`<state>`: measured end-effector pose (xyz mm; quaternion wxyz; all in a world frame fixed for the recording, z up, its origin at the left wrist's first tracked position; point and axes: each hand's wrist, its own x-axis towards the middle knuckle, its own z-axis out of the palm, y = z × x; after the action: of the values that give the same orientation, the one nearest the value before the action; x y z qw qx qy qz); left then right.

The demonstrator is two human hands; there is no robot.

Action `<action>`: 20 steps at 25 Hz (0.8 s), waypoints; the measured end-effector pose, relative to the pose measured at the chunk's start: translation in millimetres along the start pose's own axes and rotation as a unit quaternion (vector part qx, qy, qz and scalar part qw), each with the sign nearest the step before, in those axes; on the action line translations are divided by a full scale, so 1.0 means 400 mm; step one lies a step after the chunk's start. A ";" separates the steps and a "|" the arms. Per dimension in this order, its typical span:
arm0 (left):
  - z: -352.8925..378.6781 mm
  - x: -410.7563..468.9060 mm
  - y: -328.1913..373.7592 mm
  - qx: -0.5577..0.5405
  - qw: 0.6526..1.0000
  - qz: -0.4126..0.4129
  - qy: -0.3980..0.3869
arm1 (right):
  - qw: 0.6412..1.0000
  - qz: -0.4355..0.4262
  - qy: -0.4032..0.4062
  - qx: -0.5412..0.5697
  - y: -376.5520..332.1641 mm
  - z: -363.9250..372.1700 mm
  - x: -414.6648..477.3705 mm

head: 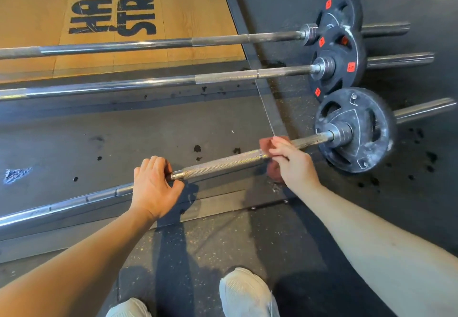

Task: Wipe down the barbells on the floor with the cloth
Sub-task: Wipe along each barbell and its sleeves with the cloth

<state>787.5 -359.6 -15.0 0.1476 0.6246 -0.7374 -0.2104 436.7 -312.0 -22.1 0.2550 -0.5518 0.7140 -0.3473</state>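
On the gym floor, left hand [155, 185] grips nearest barbell [223, 161]; right hand [292, 161] pinches reddish cloth [266, 144] around its knurled shaft.

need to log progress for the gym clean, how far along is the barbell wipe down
Done: nothing shows as finished; no bar looks clearly wiped. In hand: the left hand grips the nearest barbell while the right hand wraps the cloth round its shaft near the plate. Left: the rest of that bar, plus the middle barbell and far barbell, which no hand touches.
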 end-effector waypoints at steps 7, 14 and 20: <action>-0.007 -0.006 -0.005 0.014 1.000 -0.013 0.012 | 0.989 0.083 0.119 -0.037 -0.080 0.138 -0.016; -0.001 -0.009 -0.003 0.048 0.999 -0.014 0.018 | 0.986 -0.138 -0.093 0.021 -0.092 0.157 -0.040; 0.038 0.017 0.077 0.035 0.992 0.119 -0.007 | 0.996 0.062 0.064 0.029 0.038 -0.002 0.004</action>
<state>752.7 -360.5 -13.2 0.1447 0.5361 -0.8141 -0.1700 426.5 -311.0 -33.2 0.2453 -0.4752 0.7517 -0.3859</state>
